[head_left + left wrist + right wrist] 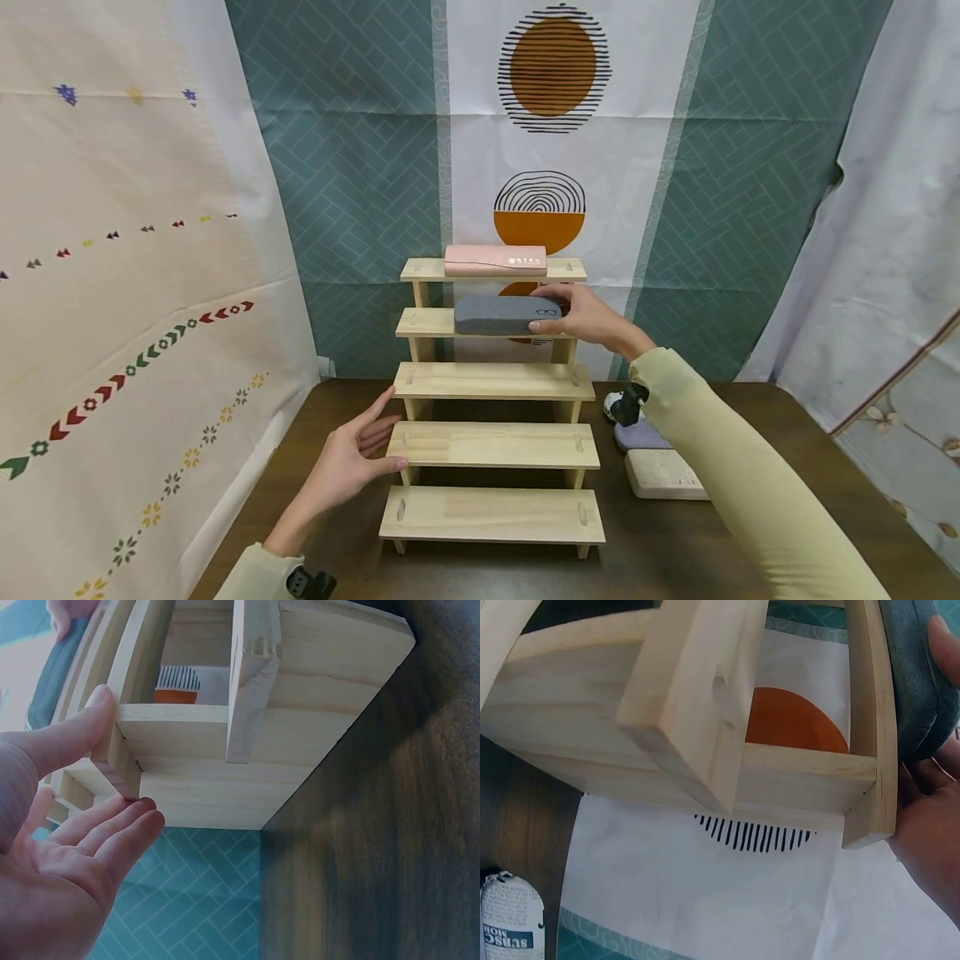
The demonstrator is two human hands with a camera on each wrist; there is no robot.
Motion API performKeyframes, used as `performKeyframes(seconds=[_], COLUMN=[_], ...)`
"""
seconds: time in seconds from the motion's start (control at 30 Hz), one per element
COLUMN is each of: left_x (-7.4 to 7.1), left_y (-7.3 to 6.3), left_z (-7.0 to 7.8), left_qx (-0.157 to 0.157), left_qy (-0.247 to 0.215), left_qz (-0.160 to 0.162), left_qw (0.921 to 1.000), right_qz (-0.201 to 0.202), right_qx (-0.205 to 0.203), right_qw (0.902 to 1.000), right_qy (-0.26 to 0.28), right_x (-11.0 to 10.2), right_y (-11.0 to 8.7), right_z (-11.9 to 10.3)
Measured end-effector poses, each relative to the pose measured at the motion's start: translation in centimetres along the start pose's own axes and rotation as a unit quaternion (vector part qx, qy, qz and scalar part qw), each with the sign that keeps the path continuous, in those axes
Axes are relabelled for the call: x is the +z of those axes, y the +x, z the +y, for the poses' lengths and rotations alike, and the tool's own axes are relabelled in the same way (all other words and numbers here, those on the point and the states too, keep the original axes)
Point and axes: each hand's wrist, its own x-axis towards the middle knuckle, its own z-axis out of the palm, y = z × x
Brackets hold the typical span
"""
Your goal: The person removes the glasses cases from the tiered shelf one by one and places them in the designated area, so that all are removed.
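Note:
A wooden stepped rack (493,380) of several tiers stands in the middle of the table. On its second tier from the top is a grey-blue glasses case (495,316), with a small glasses print at its right end. My right hand (588,318) grips that end, thumb in front and fingers behind; the right wrist view shows part of the case (919,682) at the step's edge. A pink glasses case (495,260) lies on the top tier. My left hand (352,454) is at the rack's left side, its fairly straight fingers (124,832) and thumb touching a plank's end.
Right of the rack, partly behind my right sleeve, lie a cream case (663,475), a purple case (640,437) and a newsprint-patterned item (511,919). Patterned cloths (345,167) hang behind and at both sides of the dark wooden table (300,442).

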Motion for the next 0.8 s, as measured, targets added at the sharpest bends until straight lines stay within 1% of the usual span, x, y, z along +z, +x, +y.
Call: performKeyframes(seconds=[0.43,0.6,0.8], left_x=[0.1,0.1,0.1], left_y=[-0.1,-0.1,-0.1], left_z=[0.1,0.1,0.2], left_qx=[0.001,0.001,0.003], left_qy=[0.006,0.009,0.008], left_qz=[0.001,0.002,0.002], left_qw=[1.0000,1.0000,1.0000], right_qz=[0.035,0.043,0.051], right_qx=[-0.010,-0.020,-0.023], right_qw=[0.9992,0.9987,0.9977], right_qy=[0.017,0.021,0.038], right_x=[0.5,0.6,0.5], right_y=[-0.7,-1.1,-1.7], right_z=[0.1,0.2,0.2])
